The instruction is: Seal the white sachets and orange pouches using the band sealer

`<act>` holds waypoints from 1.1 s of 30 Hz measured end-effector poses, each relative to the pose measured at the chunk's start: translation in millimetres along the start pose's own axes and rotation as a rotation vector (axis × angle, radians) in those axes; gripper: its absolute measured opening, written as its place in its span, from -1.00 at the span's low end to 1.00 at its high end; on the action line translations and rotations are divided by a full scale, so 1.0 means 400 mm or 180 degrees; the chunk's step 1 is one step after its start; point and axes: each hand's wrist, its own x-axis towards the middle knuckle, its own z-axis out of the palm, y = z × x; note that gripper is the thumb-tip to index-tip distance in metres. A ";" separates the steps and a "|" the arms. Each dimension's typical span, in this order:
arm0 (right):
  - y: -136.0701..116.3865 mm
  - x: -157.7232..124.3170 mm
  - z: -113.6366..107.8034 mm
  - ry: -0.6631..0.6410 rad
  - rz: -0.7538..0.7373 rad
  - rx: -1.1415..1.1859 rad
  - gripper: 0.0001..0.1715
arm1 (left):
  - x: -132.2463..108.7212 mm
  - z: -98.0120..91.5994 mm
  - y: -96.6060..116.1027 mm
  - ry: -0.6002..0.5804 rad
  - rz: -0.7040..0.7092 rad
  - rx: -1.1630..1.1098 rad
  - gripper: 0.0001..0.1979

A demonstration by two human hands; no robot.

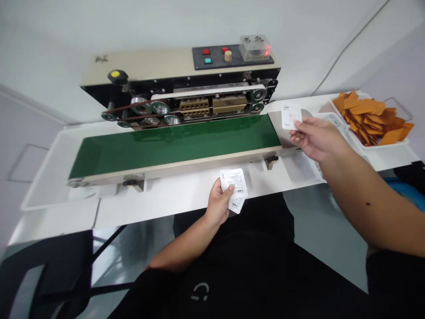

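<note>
Between the thumb and fingers of my left hand (218, 201) are a few small white printed packets (235, 179), fanned slightly, in front of the table edge. My right hand (315, 135) pinches one white printed packet (290, 116) by its lower corner, held up over the metal plate at the right end of the conveyor. A band sealing machine (142, 62) stands behind a green conveyor belt (175, 144). Its rollers and brass blocks face me, and a red light glows on its control panel (215, 62).
At the right, a white bin (360, 141) holds a heap of orange packets (372, 113). Another white tray (327, 116), partly behind my right hand, holds printed packets. A white tray (43, 177) sits under the belt's left end. A black chair (63, 261) stands at lower left.
</note>
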 end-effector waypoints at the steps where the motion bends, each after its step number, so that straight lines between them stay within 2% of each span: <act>1: -0.008 0.024 0.007 0.0032 0.0035 -0.0035 -0.85 | 0.002 -0.001 0.001 -0.0014 -0.0008 -0.0002 -0.44; 4: -0.015 0.083 0.032 0.0068 0.0075 -0.0150 -0.83 | 0.006 -0.003 0.006 -0.0051 -0.0006 0.0009 -0.43; 8: -0.010 0.126 0.064 0.0029 0.0147 -0.0238 -0.79 | 0.013 -0.008 0.016 -0.0058 -0.0024 0.0014 -0.41; 17: 0.005 0.155 0.113 -0.0065 0.0130 -0.0403 -0.79 | 0.018 -0.017 0.029 0.0008 -0.0033 0.0006 -0.43; 22: -0.008 0.149 0.147 -0.0229 0.0138 -0.0505 -0.84 | 0.016 -0.018 0.029 0.0000 -0.0024 -0.0008 -0.43; 25: -0.021 0.119 0.153 -0.0155 0.0012 -0.0639 -0.91 | 0.012 -0.019 0.029 -0.0008 -0.0036 -0.0011 -0.43; 28: -0.006 0.044 0.130 0.0205 -0.0612 -0.0861 -0.80 | 0.009 -0.023 0.024 -0.0001 -0.0024 -0.0010 -0.42; 30: 0.030 -0.032 0.103 0.0358 -0.1207 -0.0947 -0.72 | 0.009 -0.025 0.020 0.0023 -0.0009 -0.0026 -0.42; 32: 0.084 -0.119 0.077 0.0206 -0.1570 -0.0971 -0.70 | 0.010 -0.025 0.017 0.0050 -0.0004 -0.0060 -0.42; 33: 0.114 -0.162 0.068 0.0067 -0.1605 -0.1012 -0.70 | 0.011 -0.025 0.016 0.0053 -0.0005 -0.0082 -0.43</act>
